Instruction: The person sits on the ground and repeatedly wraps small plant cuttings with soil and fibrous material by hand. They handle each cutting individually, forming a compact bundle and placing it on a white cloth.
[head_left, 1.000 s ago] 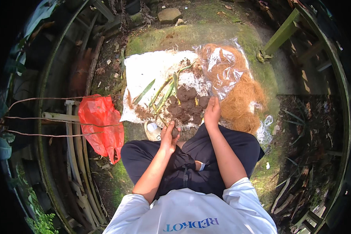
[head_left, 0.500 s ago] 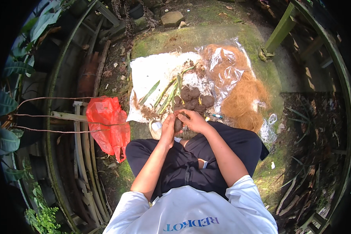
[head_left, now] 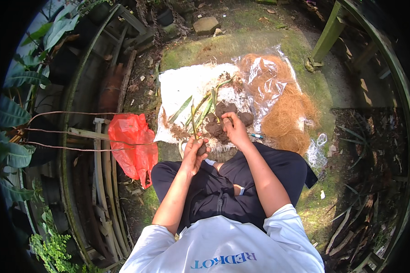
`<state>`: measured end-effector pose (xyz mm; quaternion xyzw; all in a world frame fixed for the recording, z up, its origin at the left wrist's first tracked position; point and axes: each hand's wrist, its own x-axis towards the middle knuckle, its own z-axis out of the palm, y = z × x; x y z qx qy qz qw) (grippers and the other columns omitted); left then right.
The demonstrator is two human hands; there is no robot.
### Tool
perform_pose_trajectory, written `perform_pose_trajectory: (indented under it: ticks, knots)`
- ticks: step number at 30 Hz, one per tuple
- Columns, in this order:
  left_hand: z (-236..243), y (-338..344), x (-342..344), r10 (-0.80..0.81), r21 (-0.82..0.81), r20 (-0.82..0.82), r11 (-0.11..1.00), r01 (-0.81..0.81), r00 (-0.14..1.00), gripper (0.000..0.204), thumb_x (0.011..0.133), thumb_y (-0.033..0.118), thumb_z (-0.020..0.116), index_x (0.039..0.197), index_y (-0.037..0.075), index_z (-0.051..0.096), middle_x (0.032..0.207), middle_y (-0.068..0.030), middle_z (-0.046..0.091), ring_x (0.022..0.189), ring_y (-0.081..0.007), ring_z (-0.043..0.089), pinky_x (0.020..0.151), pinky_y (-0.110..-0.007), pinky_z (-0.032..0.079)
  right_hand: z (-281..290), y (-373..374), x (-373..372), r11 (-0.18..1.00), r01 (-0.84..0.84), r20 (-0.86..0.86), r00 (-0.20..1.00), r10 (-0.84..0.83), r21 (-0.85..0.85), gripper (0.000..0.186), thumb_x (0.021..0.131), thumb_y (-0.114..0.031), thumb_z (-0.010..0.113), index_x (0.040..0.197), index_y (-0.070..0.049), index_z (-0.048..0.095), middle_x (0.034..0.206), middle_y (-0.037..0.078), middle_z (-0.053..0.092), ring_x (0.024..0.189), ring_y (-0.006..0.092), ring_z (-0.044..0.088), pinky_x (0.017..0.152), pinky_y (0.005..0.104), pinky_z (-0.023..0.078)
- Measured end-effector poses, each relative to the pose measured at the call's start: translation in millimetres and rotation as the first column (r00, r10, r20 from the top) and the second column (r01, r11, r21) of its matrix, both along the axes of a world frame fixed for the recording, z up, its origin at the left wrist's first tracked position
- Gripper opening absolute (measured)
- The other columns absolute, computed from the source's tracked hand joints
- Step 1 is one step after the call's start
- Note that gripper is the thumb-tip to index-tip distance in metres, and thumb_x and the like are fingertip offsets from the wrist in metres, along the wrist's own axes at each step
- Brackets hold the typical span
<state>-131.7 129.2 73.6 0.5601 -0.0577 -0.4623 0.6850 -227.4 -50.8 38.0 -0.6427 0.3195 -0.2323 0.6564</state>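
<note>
In my left hand (head_left: pixel 192 158) is a ball of dark soil (head_left: pixel 202 148) with a long green leaf cutting (head_left: pixel 193 119) rising upright from it. My fingers are closed round the ball and the cutting's base. My right hand (head_left: pixel 237 131) is over the dark soil lumps (head_left: pixel 247 118), its fingertips bent together against them; whatever lies between them is too small to make out. Several long green leaves with pale edges (head_left: pixel 205 112) lie just left of the lumps. Under them is a white sack (head_left: pixel 175 84) sprinkled with soil.
Brown fibre (head_left: pixel 284 111) spills from a clear plastic bag (head_left: pixel 259 68) at the right. White string (head_left: pixel 316 151) lies tangled by my right knee. A red plastic bag (head_left: pixel 131 142) is at my left, near thin bent rods. A blue pen-like item (head_left: pixel 257 135) lies beside my right wrist.
My hands were together at the soil ball and have parted. The right hand moved up to the soil lumps; the left dropped slightly left with the ball and cutting.
</note>
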Motion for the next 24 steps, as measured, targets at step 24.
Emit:
perform_pose_trajectory:
  ticks: [24]
  knots:
    - [26.8,17.2,-7.6,-0.019,-0.031,-0.035,0.999,0.018,0.999,0.033,0.103,0.037,0.05,0.12,0.009,0.048,0.116,-0.0091,0.062,0.072,-0.0152,0.058,0.058,-0.024,0.049,2.3,10.9,-37.3,0.983,0.026,0.046,0.999,-0.018,-0.181,0.038,0.098,-0.007,0.057,0.133,-0.009,0.043,0.107,0.008,0.069,0.07,0.0082,0.053,0.066,0.0257,0.046]
